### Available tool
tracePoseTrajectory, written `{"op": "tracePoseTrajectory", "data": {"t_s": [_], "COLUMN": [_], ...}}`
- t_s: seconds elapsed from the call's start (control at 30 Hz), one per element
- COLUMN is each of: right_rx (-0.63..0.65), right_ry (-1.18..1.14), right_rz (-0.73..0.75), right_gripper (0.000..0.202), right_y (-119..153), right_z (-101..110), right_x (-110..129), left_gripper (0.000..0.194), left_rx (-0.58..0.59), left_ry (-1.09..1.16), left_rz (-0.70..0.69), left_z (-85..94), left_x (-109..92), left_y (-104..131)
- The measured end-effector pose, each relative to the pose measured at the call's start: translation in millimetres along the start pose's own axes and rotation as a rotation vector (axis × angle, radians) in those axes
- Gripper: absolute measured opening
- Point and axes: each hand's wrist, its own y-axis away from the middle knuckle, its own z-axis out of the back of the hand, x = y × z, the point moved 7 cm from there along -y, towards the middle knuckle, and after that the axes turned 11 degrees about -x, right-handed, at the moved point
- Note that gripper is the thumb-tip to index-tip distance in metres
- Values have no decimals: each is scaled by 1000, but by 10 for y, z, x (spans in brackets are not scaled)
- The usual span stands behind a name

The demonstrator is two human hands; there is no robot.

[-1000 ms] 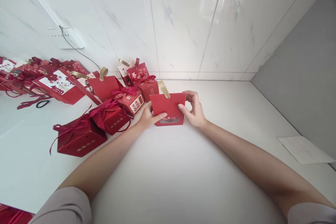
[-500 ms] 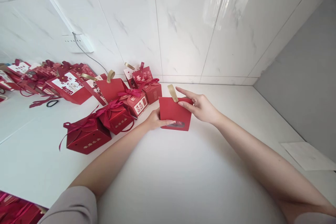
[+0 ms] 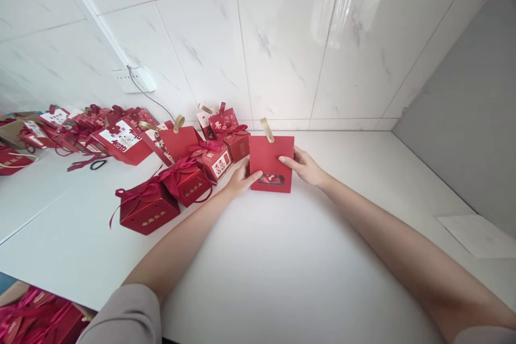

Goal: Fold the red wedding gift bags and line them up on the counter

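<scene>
A red gift box (image 3: 271, 155) with a gold loop handle (image 3: 266, 130) on top stands upright on the white table, its flat face towards me. Low on that face is a small window with red and pink contents showing through. My left hand (image 3: 241, 178) grips the box's lower left side, thumb at the window's edge. On the opposite side my right hand (image 3: 307, 166) is closed around the right edge, thumb pressed on the front. The other fingers of both hands are partly hidden behind the box.
Left of the held box stand several red boxes with ribbons, including a dark red box (image 3: 150, 206) and a box with a white label (image 3: 215, 160). More boxes (image 3: 121, 140) crowd the far left. A white sheet (image 3: 479, 234) lies at right, and a tiled wall (image 3: 282, 54) rises behind.
My right hand has moved down from near the gold handle to the box's right edge. The box now stands straighter, its window uncovered. The view has shifted slightly.
</scene>
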Motion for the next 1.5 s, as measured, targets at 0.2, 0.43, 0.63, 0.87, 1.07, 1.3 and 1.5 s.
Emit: {"op": "tracePoseTrajectory", "data": {"t_s": [0.2, 0.43, 0.63, 0.87, 1.07, 1.3, 1.5], "right_rx": [118, 193, 241, 453, 494, 200, 238], "right_ry": [172, 147, 150, 186, 478, 784, 688], "right_rz": [-187, -189, -188, -204, -190, 190, 579], "right_gripper": [62, 58, 62, 74, 58, 34, 51], "right_y": [82, 100, 110, 98, 15, -96, 5], "right_z": [78, 91, 96, 70, 242, 182, -415], "right_x": [-478, -463, -411, -274, 137, 1384, 1748], "left_gripper": [52, 54, 58, 73, 68, 28, 20], "left_rx": [-38, 14, 21, 382, 280, 407, 276], "left_ry": [-69, -61, -85, -138, -189, -137, -182], "left_rz": [29, -25, -64, 205, 220, 150, -28], "left_z": [54, 41, 12, 140, 539, 170, 3], "left_x": [42, 79, 77, -227, -1065, -1402, -1279], "left_y": [-44, -53, -32, -58, -367, -425, -478]}}
